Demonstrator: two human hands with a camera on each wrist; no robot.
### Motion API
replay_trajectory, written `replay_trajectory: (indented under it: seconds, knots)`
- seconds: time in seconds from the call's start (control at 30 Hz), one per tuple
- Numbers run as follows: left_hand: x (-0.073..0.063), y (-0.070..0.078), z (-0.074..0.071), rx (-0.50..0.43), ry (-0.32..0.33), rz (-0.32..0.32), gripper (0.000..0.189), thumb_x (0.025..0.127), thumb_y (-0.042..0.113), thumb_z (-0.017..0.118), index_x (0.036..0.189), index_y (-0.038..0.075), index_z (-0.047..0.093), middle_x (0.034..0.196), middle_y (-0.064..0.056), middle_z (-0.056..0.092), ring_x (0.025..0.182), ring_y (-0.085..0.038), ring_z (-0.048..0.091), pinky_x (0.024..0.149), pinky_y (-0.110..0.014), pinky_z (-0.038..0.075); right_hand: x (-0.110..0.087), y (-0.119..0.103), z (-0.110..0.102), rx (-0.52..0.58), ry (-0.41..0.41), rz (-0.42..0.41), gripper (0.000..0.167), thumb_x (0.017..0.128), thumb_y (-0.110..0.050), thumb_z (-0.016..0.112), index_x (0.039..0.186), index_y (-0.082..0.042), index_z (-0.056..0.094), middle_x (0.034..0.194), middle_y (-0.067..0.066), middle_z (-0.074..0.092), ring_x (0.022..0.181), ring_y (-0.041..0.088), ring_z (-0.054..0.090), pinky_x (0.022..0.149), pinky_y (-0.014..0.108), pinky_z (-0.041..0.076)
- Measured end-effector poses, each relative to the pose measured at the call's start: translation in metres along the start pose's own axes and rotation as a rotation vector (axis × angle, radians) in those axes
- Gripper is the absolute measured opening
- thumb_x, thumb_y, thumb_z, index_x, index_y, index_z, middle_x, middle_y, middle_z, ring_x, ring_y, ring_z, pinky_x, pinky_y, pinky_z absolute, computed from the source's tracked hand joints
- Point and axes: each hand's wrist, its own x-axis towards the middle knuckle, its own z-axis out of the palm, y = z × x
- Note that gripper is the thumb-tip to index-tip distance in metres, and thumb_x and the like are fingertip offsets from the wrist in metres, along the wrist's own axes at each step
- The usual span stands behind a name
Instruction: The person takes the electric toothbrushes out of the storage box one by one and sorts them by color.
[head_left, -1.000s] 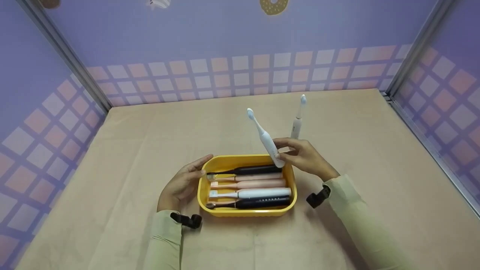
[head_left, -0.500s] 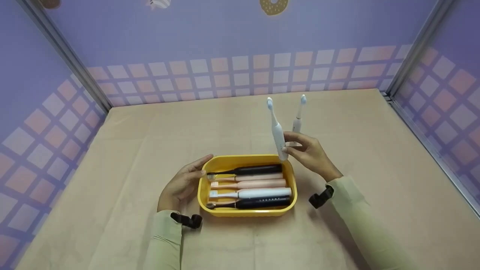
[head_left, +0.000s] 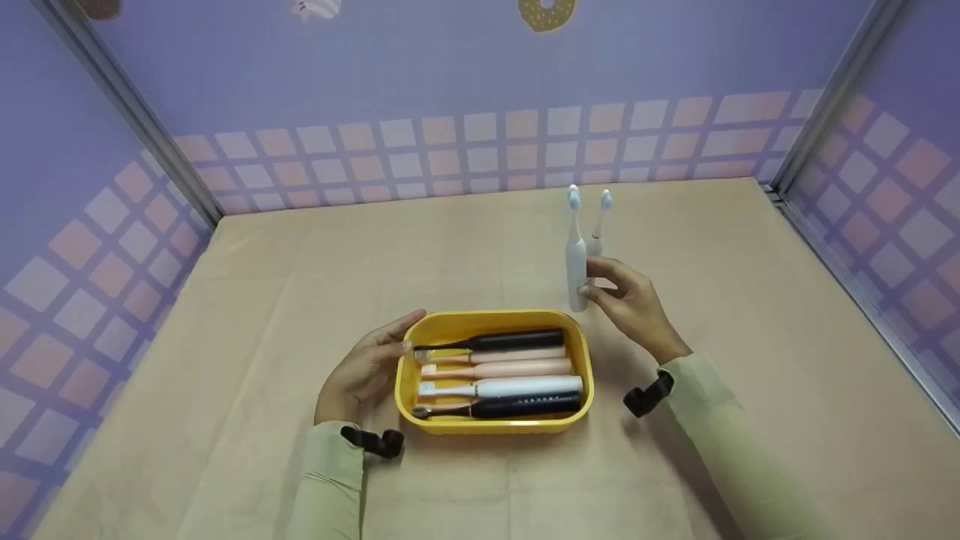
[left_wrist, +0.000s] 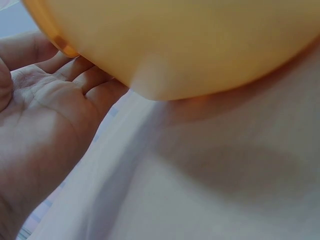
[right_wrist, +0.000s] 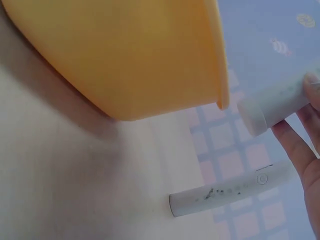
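My right hand [head_left: 634, 304] pinches the handle of a white electric toothbrush [head_left: 575, 262], holding it nearly upright, head up, beyond the right rear corner of a yellow bin [head_left: 495, 427]. In the right wrist view, that toothbrush [right_wrist: 280, 102] is lifted off the table. A second white electric toothbrush [right_wrist: 225, 195] stands on its base behind it, partly hidden in the head view. My left hand [head_left: 367, 367] holds the bin's left end, thumb at the rim and fingers along the outer wall. Inside lie black [head_left: 517, 340], pink [head_left: 523, 367] and white [head_left: 529, 386] electric toothbrushes, side by side.
A pale cloth covers the table [head_left: 300, 277]. Purple walls [head_left: 450, 75] with a checkered band enclose it at the back and both sides, with metal posts [head_left: 832, 97] at the corners.
My right hand has carried the white toothbrush rightward and away from above the bin, turning it from leaning left to nearly upright. My left hand and the bin have stayed still.
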Motion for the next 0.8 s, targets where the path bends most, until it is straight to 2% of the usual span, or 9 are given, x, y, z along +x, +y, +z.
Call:
replay_trajectory:
  seconds: [0.33,0.67,0.8]
  knots:
    - [0.000,0.000,0.001,0.005,0.015,-0.014,0.060,0.098,0.000,0.040,0.154,0.003,0.017,0.154,-0.012,0.031,0.129,-0.016,0.048,0.106,-0.033,0.044,0.000,0.007,-0.005,0.025,0.075,-0.003,0.038,0.084,0.009,0.064,0.122,0.004,0.060,0.119,0.016,0.063,0.106,0.005,0.062,0.086,0.022,0.055]
    - [-0.001,0.001,0.001,0.022,0.006,-0.002,0.059,0.099,0.001,0.041,0.153,0.003,0.018,0.153,-0.011,0.033,0.128,-0.015,0.049,0.105,-0.032,0.045,-0.002,0.015,-0.010,0.032,0.137,-0.014,0.038,0.084,0.013,0.062,0.122,0.005,0.060,0.113,-0.001,0.064,0.107,0.008,0.062,0.087,0.022,0.055]
    - [0.000,0.000,0.001,0.020,0.005,0.002,0.060,0.098,0.001,0.041,0.153,0.002,0.017,0.155,-0.013,0.030,0.129,-0.015,0.048,0.106,-0.032,0.044,-0.002,0.018,-0.012,0.019,0.151,0.016,0.039,0.085,0.015,0.060,0.123,0.006,0.058,0.115,0.002,0.063,0.106,0.006,0.061,0.086,0.020,0.054]
